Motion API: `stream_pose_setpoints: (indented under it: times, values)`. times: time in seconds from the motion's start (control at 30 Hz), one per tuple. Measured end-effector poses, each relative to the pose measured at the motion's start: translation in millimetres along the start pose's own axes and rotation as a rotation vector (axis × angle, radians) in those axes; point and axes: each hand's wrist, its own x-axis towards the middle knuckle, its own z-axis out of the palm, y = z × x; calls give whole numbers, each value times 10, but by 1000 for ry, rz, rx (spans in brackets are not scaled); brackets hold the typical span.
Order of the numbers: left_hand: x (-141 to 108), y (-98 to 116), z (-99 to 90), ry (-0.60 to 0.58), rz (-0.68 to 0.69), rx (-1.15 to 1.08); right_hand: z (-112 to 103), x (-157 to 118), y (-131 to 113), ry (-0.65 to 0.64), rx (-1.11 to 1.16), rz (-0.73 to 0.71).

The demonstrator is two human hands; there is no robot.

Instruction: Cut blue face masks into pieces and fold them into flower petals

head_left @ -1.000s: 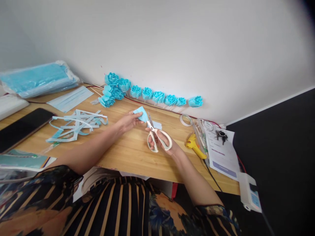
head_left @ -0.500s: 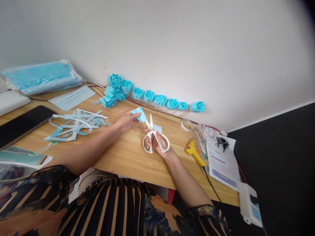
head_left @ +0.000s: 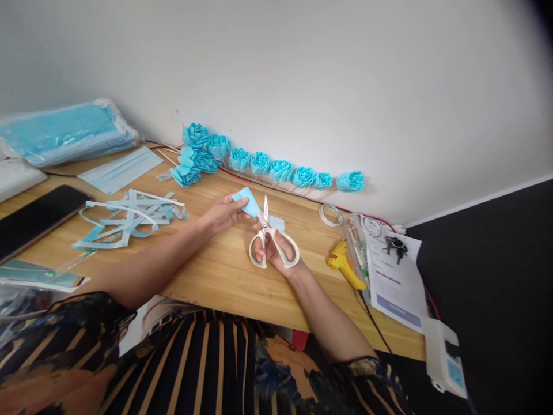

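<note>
My left hand (head_left: 224, 214) pinches a small folded piece of light-blue mask fabric (head_left: 245, 202) between thumb and fingers. In my right hand (head_left: 276, 253) is a pair of scissors (head_left: 268, 229) with white handles, fingers through the loops. The scissor blades are apart and point away from me, one of them at the lower right corner of the fabric. Another pale blue piece (head_left: 276, 223) lies on the table behind the scissors, partly hidden by them.
Blue fabric flowers (head_left: 280, 170) on sticks line the wall. To the left are cut strips (head_left: 129, 216), a flat mask sheet (head_left: 121, 170), bagged masks (head_left: 64, 132) and a phone (head_left: 41, 219). Tape (head_left: 330, 215), a yellow glue gun (head_left: 344, 265), papers (head_left: 393, 282) and keys (head_left: 396, 246) lie right.
The camera view has shifted slightly. The scissor blades and the fabric stay close together, with both hands nearly in the same place.
</note>
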Motion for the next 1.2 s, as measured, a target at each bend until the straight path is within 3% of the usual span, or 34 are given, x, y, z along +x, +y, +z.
stream_pose_setpoints:
  times: [0.3,0.9,1.2]
  values:
    - [23,-14,-51,-15,23,37,70,-1,23,112,28,-15]
    - [33,-29,-58,-49,9,46,39,-47,99,156,-10,1]
    - [40,-31,-63,-47,12,52,198,-85,-31,258,-70,116]
